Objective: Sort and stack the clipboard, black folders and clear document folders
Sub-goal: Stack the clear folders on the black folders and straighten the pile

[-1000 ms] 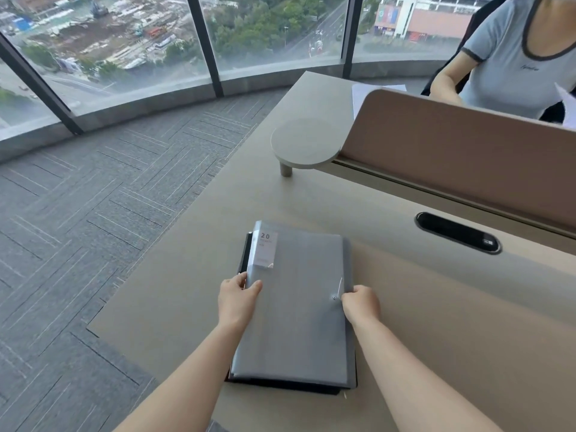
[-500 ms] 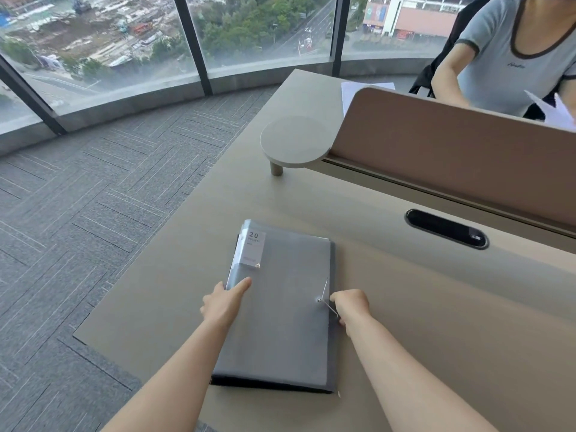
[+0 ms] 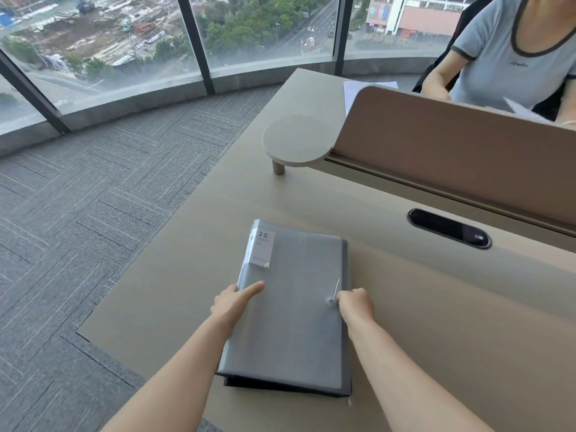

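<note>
A stack of folders lies on the beige desk (image 3: pixel 436 322) in front of me. On top is a clear grey document folder (image 3: pixel 293 307) with a white "20 pockets" label at its far left corner. Black folders (image 3: pixel 280 388) show as a dark edge under its near side. My left hand (image 3: pixel 233 302) grips the stack's left edge, thumb flat on the top cover. My right hand (image 3: pixel 355 304) is closed on the right edge, beside the folder's button and elastic string. No clipboard can be told apart in the stack.
A tan divider panel (image 3: pixel 452 157) runs across the desk's far side, with a round raised shelf (image 3: pixel 296 140) at its left end. A black cable slot (image 3: pixel 448 227) sits to the right of the stack. A person in a grey shirt (image 3: pixel 511 54) sits behind the divider. The desk's left edge drops to grey carpet.
The black folders stuck out at the far left under the top folder a second ago; now the edges line up more closely. Both hands stay on the stack's sides.
</note>
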### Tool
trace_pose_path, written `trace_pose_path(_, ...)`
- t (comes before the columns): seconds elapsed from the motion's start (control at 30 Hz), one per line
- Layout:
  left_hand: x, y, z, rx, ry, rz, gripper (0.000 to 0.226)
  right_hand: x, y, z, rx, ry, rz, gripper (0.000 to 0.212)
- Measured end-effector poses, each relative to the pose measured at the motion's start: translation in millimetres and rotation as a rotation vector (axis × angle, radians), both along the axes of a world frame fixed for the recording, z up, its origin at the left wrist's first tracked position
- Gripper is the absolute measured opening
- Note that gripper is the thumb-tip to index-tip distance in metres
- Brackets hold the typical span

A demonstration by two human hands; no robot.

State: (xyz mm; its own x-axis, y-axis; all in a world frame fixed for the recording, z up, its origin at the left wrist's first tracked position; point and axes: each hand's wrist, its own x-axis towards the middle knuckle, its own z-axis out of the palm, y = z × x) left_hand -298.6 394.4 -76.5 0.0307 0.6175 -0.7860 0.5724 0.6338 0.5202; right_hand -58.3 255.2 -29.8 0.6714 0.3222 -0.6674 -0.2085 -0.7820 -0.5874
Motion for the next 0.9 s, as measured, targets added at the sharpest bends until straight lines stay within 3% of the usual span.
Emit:
trace_pose_path(0.23,15.9,-21.4,4.8,0.056,-0.009,-0.045,0.053,6.3,-14.7,-2.0,0.041,0.072,-0.07,0.007)
trace_pose_path(0.33,22.7,-37.0,40.2,0.077,-0.065,-0.011,0.043,10.0,-16.9,1.0,0.052,0.106,-0.1,0.012)
trace_pose_path(0.47,30.4,-45.4,61.9,0.03,-0.183,0.011,0.057,12.3,-17.8,4.3,0.042,0.156,-0.184,0.021)
trace_pose_path(0.63,34.9,-42.0,54.7,0.027,-0.172,0.025,0.071,13.1,-19.7,1.5,0.031,0.106,-0.159,0.029)
trace_pose_path(0.9,33.6,-46.2,41.7,0.02,-0.183,0.059,0.044,3.3,-27.2,5.7,0.092,0.045,-0.204,0.022)
